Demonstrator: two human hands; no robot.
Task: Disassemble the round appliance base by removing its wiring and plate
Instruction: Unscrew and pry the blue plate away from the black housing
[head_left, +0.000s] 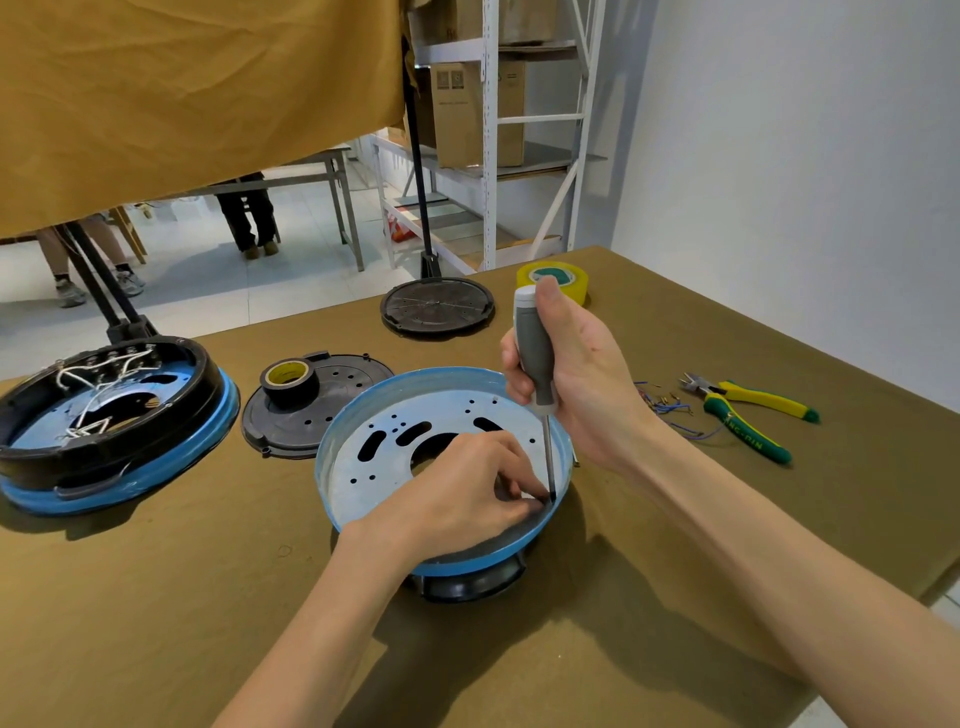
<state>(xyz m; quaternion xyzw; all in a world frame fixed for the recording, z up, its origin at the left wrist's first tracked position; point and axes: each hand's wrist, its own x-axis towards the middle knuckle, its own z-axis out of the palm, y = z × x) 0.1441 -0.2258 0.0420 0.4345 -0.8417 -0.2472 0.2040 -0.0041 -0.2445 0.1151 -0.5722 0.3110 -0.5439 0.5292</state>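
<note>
Left hand hides screwdriver tip inside base.

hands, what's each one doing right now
Left hand: fingers curled, pinching something small at the screwdriver tip; cannot tell what.
Right hand: grips the screwdriver.

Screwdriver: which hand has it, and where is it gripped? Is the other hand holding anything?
The right hand grips the screwdriver by its grey handle. The left hand pinches something small at the tip; what cannot be told.
</note>
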